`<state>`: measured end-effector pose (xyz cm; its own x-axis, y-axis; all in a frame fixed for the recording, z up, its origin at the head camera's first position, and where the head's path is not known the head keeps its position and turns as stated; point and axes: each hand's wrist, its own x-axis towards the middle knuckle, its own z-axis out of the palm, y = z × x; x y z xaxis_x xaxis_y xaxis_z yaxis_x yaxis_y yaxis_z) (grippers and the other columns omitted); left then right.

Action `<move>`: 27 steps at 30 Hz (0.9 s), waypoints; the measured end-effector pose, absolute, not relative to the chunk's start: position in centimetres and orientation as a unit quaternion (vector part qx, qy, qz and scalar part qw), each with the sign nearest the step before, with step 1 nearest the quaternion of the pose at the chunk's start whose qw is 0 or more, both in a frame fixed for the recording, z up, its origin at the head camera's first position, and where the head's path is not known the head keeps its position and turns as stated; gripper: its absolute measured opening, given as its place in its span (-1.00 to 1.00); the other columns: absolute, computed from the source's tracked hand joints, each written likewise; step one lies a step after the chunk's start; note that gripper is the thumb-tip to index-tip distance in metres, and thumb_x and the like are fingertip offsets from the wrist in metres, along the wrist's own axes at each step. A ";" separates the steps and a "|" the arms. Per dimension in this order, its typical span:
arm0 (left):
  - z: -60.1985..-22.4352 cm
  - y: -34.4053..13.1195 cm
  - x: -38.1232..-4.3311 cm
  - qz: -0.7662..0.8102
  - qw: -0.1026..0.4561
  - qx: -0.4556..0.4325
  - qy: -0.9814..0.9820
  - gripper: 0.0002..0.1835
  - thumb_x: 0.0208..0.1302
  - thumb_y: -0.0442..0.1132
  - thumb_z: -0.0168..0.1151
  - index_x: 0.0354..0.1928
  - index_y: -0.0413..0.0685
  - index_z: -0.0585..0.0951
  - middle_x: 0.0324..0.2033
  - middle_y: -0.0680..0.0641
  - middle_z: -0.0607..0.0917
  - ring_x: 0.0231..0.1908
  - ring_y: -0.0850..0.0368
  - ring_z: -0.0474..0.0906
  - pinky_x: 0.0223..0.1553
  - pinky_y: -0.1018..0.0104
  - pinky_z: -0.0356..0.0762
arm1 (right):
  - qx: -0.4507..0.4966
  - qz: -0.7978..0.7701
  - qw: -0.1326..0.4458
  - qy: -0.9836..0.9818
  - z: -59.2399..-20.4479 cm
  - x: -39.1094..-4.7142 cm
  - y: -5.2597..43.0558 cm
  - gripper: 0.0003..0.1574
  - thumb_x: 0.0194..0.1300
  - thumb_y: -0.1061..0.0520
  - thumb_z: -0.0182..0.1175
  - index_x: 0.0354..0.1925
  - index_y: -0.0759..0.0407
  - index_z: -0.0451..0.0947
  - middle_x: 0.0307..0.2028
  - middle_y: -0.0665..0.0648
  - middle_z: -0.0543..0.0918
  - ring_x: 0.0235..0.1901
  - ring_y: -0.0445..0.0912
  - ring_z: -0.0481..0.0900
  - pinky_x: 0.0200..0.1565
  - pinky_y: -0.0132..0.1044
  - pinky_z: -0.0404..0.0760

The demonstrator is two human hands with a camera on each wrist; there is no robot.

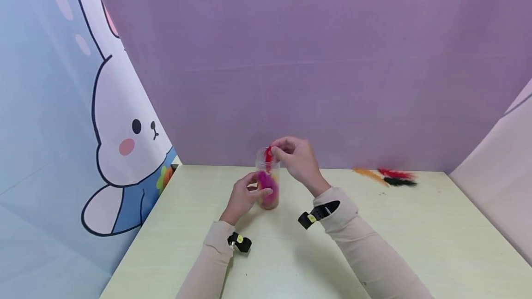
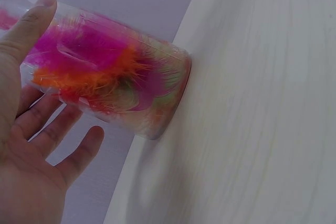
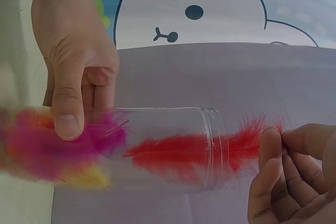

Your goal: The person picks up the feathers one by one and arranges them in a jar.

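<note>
A clear plastic jar (image 1: 273, 166) stands upright on the table, its lower part filled with magenta, orange, yellow and other coloured feathers (image 2: 84, 51). My left hand (image 1: 244, 195) holds the jar from the left side, thumb across the front and fingers behind. Over the open mouth, my right hand (image 1: 298, 158) pinches the tip of a red feather (image 3: 178, 153) between thumb and forefinger. Most of that feather hangs inside the upper part of the jar, with its tip end above the rim. In the right wrist view its lower end comes close to the magenta feather.
On the table's back right lie an orange feather (image 1: 371, 176), another red feather (image 1: 395, 174) and a black feather (image 1: 400, 182). A purple cloth wall (image 1: 324, 68) rises behind the table (image 1: 415, 234). A rabbit-print cloth (image 1: 120, 151) hangs at the left.
</note>
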<state>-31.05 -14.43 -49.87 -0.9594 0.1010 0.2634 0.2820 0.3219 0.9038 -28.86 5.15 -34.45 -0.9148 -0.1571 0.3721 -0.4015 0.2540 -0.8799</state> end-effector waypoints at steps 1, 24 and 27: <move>-49.9 -14.4 -31.0 -0.570 0.080 -0.118 -0.809 -0.27 0.05 0.14 0.56 0.28 0.10 0.61 0.12 0.01 0.73 0.17 0.00 0.61 0.19 0.08 0.68 | 0.176 0.583 0.104 -0.786 -34.4 -28.9 5.0 -0.89 0.36 0.17 0.35 -0.18 0.18 0.74 -0.26 0.18 0.82 -0.31 0.00 0.71 -0.34 -0.33 0.67; -49.8 -14.5 -31.0 -0.573 0.081 -0.122 -0.806 -0.29 0.08 0.09 0.57 0.28 0.06 0.60 0.11 -0.03 0.73 0.16 -0.02 0.62 0.19 0.04 0.67 | 0.169 0.577 0.087 -0.794 -35.6 -30.4 5.1 -0.77 0.40 0.15 0.30 0.00 0.17 0.69 -0.26 0.16 0.80 -0.36 -0.04 0.72 -0.30 -0.27 0.69; -49.7 -14.4 -31.0 -0.574 0.084 -0.124 -0.805 -0.29 0.09 0.06 0.58 0.29 0.04 0.60 0.12 -0.04 0.73 0.16 -0.02 0.62 0.19 0.04 0.67 | 0.170 0.590 0.095 -0.784 -36.2 -30.6 5.8 -0.76 0.43 0.14 0.28 0.00 0.21 0.68 -0.25 0.20 0.78 -0.37 0.00 0.71 -0.25 -0.17 0.75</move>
<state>-30.97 -14.45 -49.75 -0.9550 0.1032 0.2779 0.2964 0.3092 0.9037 -30.55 5.81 -36.25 -0.9240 -0.1556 0.3493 -0.3787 0.2461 -0.8922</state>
